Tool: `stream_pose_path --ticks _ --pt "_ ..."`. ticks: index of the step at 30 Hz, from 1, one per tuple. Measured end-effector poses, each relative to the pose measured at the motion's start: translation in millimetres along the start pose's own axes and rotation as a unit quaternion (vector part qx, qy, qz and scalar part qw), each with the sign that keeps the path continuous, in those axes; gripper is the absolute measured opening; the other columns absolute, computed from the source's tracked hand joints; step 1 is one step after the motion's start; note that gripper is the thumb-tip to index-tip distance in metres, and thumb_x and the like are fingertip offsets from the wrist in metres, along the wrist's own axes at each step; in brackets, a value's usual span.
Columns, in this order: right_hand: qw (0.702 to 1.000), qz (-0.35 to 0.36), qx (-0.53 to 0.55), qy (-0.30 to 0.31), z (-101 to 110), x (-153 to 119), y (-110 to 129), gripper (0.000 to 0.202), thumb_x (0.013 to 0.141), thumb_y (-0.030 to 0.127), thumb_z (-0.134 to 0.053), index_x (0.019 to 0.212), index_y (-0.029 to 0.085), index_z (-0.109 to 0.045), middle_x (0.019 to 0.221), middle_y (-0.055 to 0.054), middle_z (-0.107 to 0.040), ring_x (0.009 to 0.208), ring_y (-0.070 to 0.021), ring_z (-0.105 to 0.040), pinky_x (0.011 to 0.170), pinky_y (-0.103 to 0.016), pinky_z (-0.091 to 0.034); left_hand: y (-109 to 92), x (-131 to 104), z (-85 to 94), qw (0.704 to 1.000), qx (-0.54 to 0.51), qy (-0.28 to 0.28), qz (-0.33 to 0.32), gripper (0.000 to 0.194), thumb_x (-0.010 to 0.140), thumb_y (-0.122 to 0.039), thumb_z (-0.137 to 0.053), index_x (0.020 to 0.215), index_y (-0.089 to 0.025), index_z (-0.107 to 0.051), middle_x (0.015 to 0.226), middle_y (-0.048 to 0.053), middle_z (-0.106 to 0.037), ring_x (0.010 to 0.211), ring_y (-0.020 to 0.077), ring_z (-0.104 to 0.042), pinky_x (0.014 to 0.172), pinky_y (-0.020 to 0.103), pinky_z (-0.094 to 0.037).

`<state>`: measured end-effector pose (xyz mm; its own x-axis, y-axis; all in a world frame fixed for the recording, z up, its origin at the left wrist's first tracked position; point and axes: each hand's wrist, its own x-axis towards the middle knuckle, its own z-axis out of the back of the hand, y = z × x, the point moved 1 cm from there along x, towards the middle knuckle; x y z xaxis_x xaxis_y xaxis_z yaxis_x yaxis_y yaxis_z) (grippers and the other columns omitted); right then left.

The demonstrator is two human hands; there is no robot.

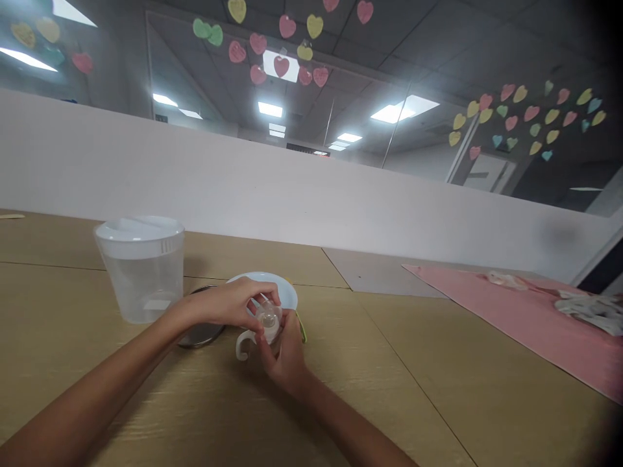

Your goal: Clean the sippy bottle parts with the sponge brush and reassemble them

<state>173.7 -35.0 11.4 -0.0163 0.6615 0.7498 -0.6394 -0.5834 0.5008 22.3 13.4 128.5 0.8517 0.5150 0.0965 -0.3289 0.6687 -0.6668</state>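
Between my two hands is a small clear, dome-topped piece [269, 316] with a white ring and a curved white handle [242, 346], like the top of a baby bottle; its exact kind is unclear. My left hand [238, 301] is closed over its upper left side, fingers curled down on the clear dome. From below and the right, my right hand [287, 357] pinches the ring, its thumb in front. Just behind the hands lies a pale blue round plate [287, 293]. A dark round metal-rimmed dish or lid [202, 336] lies partly hidden under my left wrist.
A clear plastic tub with a white lid [143, 275] stands at the left. Something with a green edge [304, 327] shows beside my right hand. On the right, a pink cloth [525, 318] carries crumpled whitish material [591, 311]. A low white wall [292, 201] runs behind the table.
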Motion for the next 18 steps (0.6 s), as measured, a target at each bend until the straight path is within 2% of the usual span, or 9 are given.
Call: stream_pose_path --ticks 6,10,15,18 --pt "0.999 0.018 -0.022 -0.022 2 0 3 0.034 0.081 0.035 -0.053 0.109 0.016 -0.047 0.099 -0.010 -0.060 0.091 -0.0237 -0.057 0.075 -0.039 -0.048 3 -1 -3.9 1.000 -0.028 0.010 -0.006 0.037 0.067 -0.021 -0.066 0.100 -0.024 -0.049 0.102 -0.001 -0.062 0.097 0.0170 -0.057 0.078 0.025 -0.047" --pt "1.000 0.012 -0.015 -0.023 2 0 2 0.037 0.079 0.036 -0.056 0.111 0.018 -0.050 0.098 -0.008 -0.061 0.090 -0.0230 -0.058 0.075 -0.037 -0.048 -2 -5 -5.0 1.000 0.020 0.001 0.005 0.036 0.071 -0.023 -0.063 0.105 -0.025 -0.050 0.102 -0.001 -0.062 0.094 0.0171 -0.057 0.075 0.024 -0.046" --pt "1.000 -0.009 0.012 -0.003 2 0 1 0.039 0.079 0.038 -0.058 0.113 0.020 -0.050 0.099 -0.008 -0.062 0.092 -0.0238 -0.058 0.076 -0.038 -0.048 -4 -8 -4.0 0.991 0.124 -0.007 -0.040 0.045 0.078 -0.030 -0.060 0.122 -0.031 -0.053 0.118 0.000 -0.059 0.107 0.0214 -0.053 0.088 0.028 -0.040" --pt "0.999 -0.017 0.030 0.002 2 1 1 0.040 0.079 0.037 -0.059 0.114 0.020 -0.050 0.101 -0.008 -0.062 0.094 -0.0233 -0.058 0.078 -0.037 -0.049 -7 -10 -4.2 0.989 0.136 -0.006 -0.056 0.041 0.081 -0.033 -0.057 0.122 -0.031 -0.056 0.115 0.002 -0.061 0.105 0.0226 -0.054 0.090 0.029 -0.039"
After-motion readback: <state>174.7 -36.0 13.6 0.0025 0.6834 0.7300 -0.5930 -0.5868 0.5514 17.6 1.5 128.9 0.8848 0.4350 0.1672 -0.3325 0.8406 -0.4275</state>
